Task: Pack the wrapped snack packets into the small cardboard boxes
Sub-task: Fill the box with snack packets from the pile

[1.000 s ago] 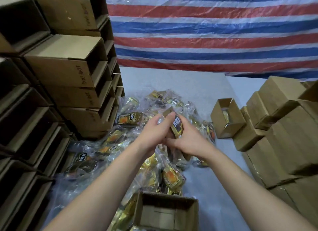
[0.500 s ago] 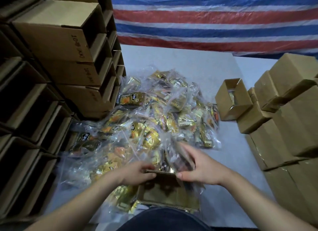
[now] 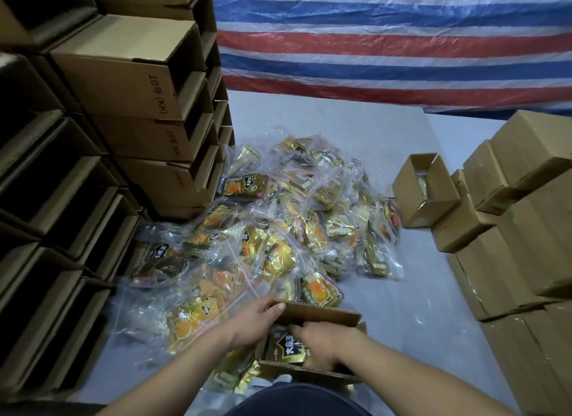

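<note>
Packet (image 3: 286, 349), black and gold, lies inside the open box (image 3: 318, 315) at bottom centre; I see my R hand (image 3: 325, 343) in the box, fingers curled on the packet. L hand (image 3: 255, 321) grips the box's left far corner. Pile (image 3: 278, 230) of bagged packets sits just behind the box. Second box (image 3: 425, 189), open, is right of the pile. Empty cartons (image 3: 130, 84) are stacked left of it, closed ones (image 3: 532, 205) right.

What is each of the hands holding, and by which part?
Left hand grips the box by its far left corner. Right hand presses a packet down inside it.
</note>
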`<state>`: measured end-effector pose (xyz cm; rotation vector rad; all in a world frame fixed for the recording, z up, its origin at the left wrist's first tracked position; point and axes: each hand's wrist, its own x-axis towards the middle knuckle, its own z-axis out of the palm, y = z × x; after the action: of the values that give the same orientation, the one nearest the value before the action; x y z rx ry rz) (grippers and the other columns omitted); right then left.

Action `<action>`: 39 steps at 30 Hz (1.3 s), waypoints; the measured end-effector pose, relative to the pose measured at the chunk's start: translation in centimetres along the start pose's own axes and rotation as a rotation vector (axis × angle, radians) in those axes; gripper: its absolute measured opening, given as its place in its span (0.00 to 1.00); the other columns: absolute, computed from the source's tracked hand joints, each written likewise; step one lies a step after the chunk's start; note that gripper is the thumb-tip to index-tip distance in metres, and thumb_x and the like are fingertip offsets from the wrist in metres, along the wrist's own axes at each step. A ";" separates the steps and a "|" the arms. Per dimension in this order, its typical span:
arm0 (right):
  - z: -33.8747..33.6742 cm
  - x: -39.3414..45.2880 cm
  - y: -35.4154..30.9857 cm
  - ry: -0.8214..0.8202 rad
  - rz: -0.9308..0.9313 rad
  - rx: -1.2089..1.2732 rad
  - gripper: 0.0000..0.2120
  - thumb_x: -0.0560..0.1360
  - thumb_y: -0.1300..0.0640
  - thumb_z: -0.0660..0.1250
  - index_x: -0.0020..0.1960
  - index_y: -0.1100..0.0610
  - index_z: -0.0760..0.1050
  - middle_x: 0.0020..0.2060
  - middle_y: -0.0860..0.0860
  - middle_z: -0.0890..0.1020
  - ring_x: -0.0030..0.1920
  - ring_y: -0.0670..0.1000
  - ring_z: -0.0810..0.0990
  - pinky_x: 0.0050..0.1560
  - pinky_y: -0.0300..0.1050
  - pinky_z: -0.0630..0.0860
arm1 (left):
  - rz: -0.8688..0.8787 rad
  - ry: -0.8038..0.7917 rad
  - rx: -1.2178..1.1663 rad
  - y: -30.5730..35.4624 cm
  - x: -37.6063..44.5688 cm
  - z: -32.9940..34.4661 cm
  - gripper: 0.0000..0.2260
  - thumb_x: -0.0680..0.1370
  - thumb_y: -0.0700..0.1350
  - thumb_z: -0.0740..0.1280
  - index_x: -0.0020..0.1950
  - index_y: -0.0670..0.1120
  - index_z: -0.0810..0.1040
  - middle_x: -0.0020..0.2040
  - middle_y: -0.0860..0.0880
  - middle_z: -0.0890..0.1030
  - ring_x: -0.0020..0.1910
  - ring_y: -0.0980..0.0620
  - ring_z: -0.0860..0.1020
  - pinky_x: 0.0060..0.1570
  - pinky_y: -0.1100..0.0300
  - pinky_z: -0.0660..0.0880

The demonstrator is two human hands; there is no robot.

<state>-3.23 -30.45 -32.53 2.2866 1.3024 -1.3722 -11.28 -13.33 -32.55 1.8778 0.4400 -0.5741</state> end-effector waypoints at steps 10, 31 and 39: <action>1.5 1.1 1.9 0.009 0.064 0.408 0.40 0.72 0.55 0.73 0.79 0.51 0.58 0.71 0.51 0.72 0.68 0.54 0.72 0.65 0.44 0.71 | 0.001 0.080 -0.015 -0.6 0.1 1.0 0.11 0.83 0.56 0.59 0.62 0.55 0.75 0.51 0.58 0.80 0.52 0.59 0.77 0.48 0.66 0.71; -1.6 -4.0 1.2 0.259 0.027 0.489 0.14 0.79 0.42 0.60 0.47 0.47 0.80 0.40 0.47 0.83 0.37 0.45 0.79 0.40 0.44 0.75 | 0.018 -0.050 -0.004 -0.1 -0.2 0.5 0.11 0.82 0.57 0.59 0.58 0.54 0.77 0.53 0.48 0.83 0.55 0.48 0.80 0.58 0.53 0.77; -2.3 -4.3 4.1 0.512 0.101 0.220 0.23 0.83 0.39 0.46 0.59 0.49 0.75 0.52 0.50 0.81 0.52 0.51 0.79 0.54 0.49 0.76 | 0.059 -0.124 0.119 0.1 -0.2 -0.1 0.09 0.82 0.58 0.59 0.58 0.60 0.75 0.53 0.55 0.80 0.53 0.57 0.78 0.53 0.61 0.75</action>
<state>0.43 -34.23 -28.99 2.9452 1.1768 -0.9710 -11.35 -13.21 -32.37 1.9492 0.2740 -0.6856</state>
